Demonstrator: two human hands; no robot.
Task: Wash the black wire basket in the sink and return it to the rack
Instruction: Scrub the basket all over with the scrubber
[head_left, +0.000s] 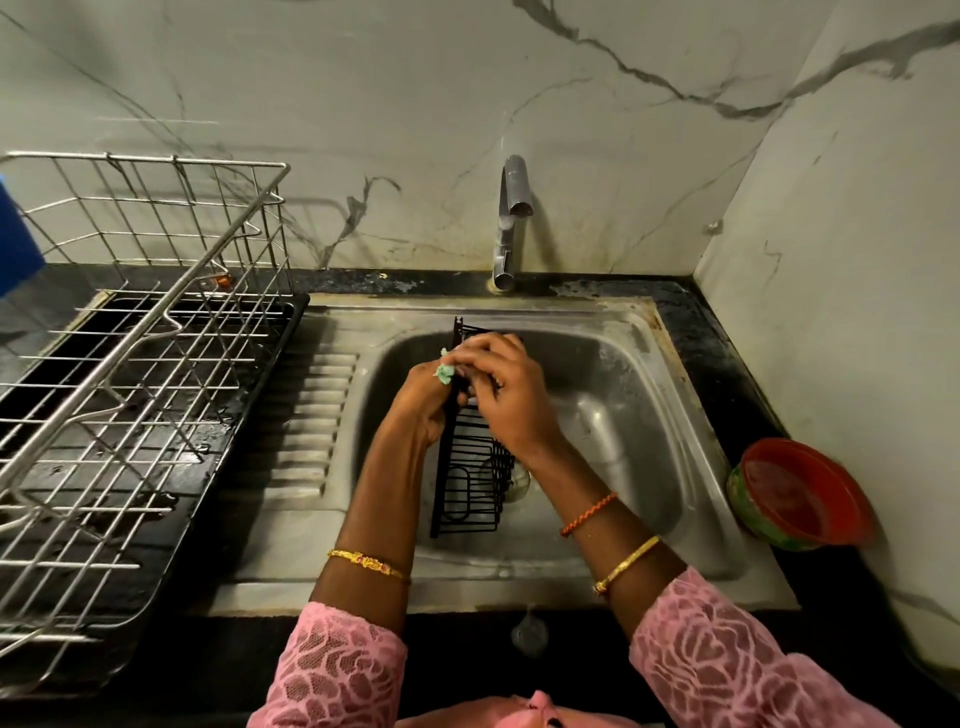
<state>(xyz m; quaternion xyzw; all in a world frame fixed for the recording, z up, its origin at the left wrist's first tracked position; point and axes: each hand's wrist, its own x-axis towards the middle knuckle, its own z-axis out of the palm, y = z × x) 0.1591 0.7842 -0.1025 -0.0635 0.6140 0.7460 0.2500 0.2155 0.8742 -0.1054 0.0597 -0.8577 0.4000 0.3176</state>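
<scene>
Black wire basket (470, 467) stands on end in the sink (623, 415). Left hand (423, 397) pinches a green scrubber (445, 371) against its wires; right hand (511, 395) grips the top. Best: steady it, scrub each wire, then rinse.

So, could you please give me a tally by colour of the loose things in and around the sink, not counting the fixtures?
Black: 1, the black wire basket in the steel sink
Green: 1, the green scrub pad at the left hand
Silver: 1, the silver wire dish rack
Red: 1, the red round bowl
Total: 4
</scene>
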